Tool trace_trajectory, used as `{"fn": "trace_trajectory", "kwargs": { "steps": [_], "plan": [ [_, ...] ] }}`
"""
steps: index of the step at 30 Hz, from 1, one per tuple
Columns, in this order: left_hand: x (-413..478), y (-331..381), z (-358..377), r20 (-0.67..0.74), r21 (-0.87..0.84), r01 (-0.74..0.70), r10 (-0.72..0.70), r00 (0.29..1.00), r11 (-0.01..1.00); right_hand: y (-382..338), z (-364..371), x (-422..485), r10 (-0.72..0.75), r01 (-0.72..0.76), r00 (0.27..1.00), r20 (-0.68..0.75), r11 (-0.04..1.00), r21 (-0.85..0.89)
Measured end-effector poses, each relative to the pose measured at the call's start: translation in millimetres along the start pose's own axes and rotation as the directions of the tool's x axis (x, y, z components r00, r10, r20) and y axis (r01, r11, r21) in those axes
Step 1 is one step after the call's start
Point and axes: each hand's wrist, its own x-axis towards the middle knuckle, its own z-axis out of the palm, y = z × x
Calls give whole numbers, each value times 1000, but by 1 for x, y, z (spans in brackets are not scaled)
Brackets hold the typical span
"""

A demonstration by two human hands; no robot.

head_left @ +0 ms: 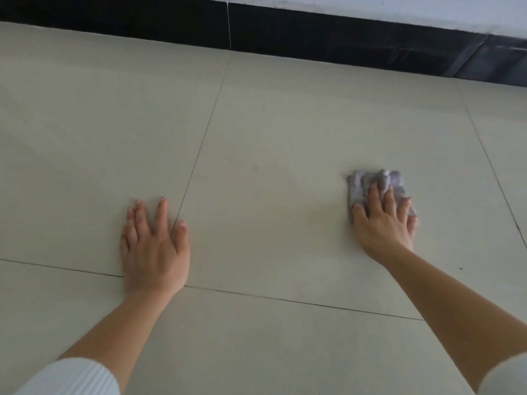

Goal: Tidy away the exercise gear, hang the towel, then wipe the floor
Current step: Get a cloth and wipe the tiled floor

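- Under the right hand (pixel 385 223), against the floor (pixel 271 124): small grey cloth (pixel 370 182), bunched and creased, showing ahead of the fingertips and beside the thumb.
- Right hand: laid flat on top, fingers spread and nearly straight; presses down rather than pinches, with nothing curled round the cloth.
- Left hand (pixel 154 249): well apart to the left, palm down on bare tile across a grout line, fingers straight, holding nothing; probably bracing the body's weight.
- Cloth, judged by its folds: light, soft and limp, with no stiffness to push against; likely to ruck up at the leading edge and to slide readily on the smooth tile, perhaps out from under the palm.
- Best control: palm over the middle, fingers spread toward the front edge; for lifting, pinch a raised fold near the fingertips.
- Beyond both hands: black skirting (pixel 342 38) along the wall.
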Motion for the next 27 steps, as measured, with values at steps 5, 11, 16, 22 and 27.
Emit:
{"fn": "trace_trajectory", "kwargs": {
  "steps": [5, 11, 16, 22, 27],
  "plan": [
    [-1, 1, -1, -39, -5, 24, -24, 999, 1000, -83, 37, -47, -634, 648, 760, 143, 754, -105],
    [-1, 1, -1, -45, -2, 37, -37, 998, 999, -60, 23, -1, -730, 748, 662, 167, 629, -213],
    [-1, 2, 0, -42, 2, 53, -53, 998, 999, -38, -9, 61, -198, 195, 980, -6, 972, -127],
    [-1, 3, -1, -36, -1, 67, -67, 997, 998, -133, 17, 45, -345, 347, 936, 74, 938, -18],
    [1, 3, -3, -32, -2, 72, -72, 997, 997, -152, 42, -18, -804, 830, 557, 208, 547, -106]
  ]
}}
